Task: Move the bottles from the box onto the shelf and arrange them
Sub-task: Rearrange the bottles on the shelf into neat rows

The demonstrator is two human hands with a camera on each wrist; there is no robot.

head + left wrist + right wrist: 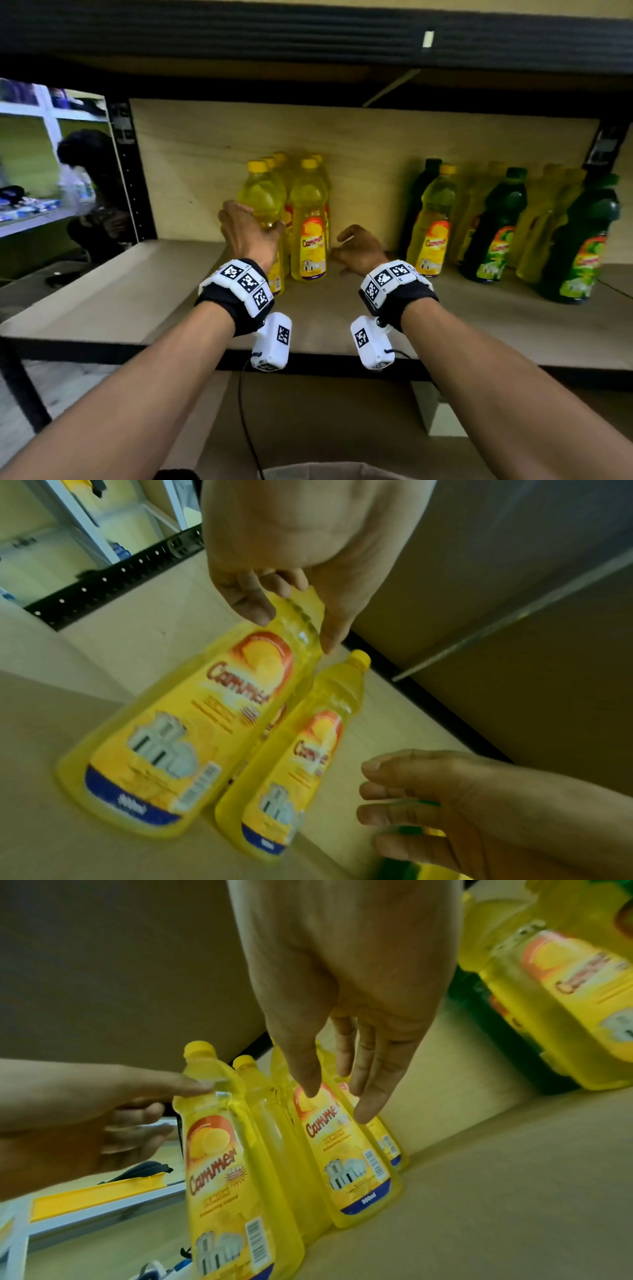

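- The shelf [120, 301] has bare board along its left part and front edge, and between the two bottle groups.
- Yellow bottles [310, 219] stand clustered mid-shelf near the back panel; a mixed green and yellow group [493, 226] stands to the right, well apart.
- The left hand [248, 233] grasps the front-left yellow bottle [219, 1164] at its shoulder.
- The right hand [359, 251] is released, fingers relaxed, just beside the cluster's right side.

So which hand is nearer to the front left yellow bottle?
Left. The left hand touches the neck of the front left yellow bottle; the right hand hangs apart, beyond the neighbouring bottle.
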